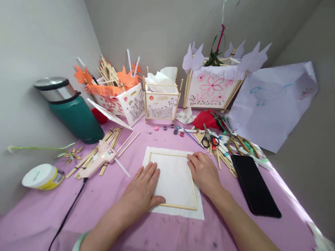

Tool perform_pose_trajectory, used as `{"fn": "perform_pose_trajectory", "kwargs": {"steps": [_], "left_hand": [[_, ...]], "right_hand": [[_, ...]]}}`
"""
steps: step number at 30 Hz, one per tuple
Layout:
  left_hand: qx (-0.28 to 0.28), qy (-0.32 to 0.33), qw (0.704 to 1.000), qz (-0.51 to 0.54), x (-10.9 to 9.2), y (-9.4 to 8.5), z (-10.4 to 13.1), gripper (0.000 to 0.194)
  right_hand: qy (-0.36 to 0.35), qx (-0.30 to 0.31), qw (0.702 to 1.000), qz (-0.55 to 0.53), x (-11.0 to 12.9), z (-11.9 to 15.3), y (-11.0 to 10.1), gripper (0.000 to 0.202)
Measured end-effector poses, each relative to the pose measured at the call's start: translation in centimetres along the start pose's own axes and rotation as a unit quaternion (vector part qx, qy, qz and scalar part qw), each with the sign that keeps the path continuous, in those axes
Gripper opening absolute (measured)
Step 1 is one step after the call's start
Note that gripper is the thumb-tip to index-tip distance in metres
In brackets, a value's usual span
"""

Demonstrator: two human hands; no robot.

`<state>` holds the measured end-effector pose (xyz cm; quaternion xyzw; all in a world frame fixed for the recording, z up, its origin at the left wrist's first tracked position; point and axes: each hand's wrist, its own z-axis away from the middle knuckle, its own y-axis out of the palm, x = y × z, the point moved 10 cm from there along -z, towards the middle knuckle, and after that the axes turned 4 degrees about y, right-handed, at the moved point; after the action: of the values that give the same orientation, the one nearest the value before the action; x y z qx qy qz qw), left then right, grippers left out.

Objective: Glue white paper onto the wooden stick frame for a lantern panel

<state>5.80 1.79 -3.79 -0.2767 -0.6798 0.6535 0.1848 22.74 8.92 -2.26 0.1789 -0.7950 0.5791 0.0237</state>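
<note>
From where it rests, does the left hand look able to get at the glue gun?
Probably yes. The left hand lies flat on the wooden frame, and the glue gun lies just to its left on the table with bare cloth between them.

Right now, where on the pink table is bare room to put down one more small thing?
Bare cloth lies near the front edge, between the glue gun cord and the left hand. Another patch lies between the white sheet and the black phone. It is crowded around the scissors and the stick pile.
</note>
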Motion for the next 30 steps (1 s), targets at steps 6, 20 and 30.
{"fn": "perform_pose_trajectory", "kwargs": {"steps": [6,20,30], "left_hand": [[-0.044,-0.026,0.998,0.026,0.7,-2.3,-0.2,0.061],[-0.121,-0.234,0.958,-0.115,7.3,-8.3,1.9,0.037],[-0.03,-0.454,0.871,-0.186,14.8,-8.1,10.8,0.026]], "right_hand": [[-0.013,-0.022,0.999,-0.019,0.1,0.3,-0.3,0.032],[-0.015,-0.192,0.98,-0.052,-0.9,1.2,-3.9,0.024],[-0.023,-0.262,0.964,-0.04,0.1,2.4,-5.8,0.029]]}}
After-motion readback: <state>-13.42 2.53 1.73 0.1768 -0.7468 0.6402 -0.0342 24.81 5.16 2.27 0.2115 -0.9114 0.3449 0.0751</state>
